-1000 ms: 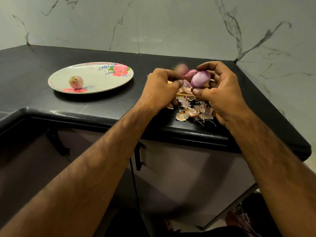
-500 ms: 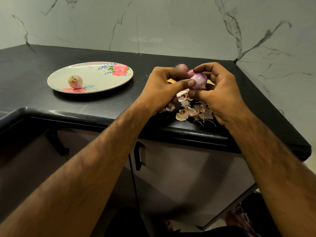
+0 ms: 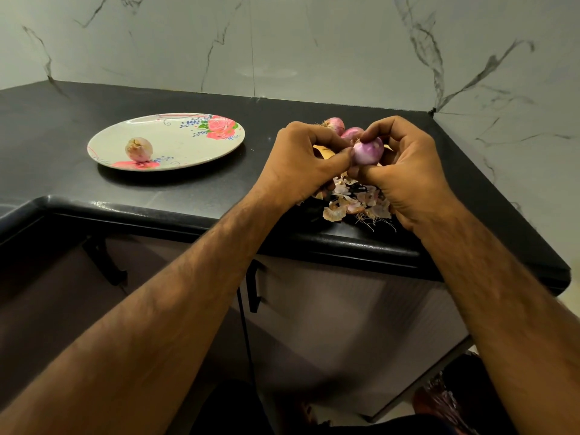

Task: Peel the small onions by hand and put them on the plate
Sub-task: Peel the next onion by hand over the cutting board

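Head view: fingers (image 3: 340, 158) of left hand (image 3: 301, 161) and right hand (image 3: 408, 174) clamp the purple onion (image 3: 368, 150) above peels (image 3: 351, 205).

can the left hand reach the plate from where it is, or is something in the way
Probably yes: only bare counter lies between the left hand and the plate. But that hand is pinching the onion held by the right hand, so it would have to let go first.

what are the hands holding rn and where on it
One small onion, above the peels. The right hand grips it with fingers over its top and thumb beneath; the left hand pinches its left side.
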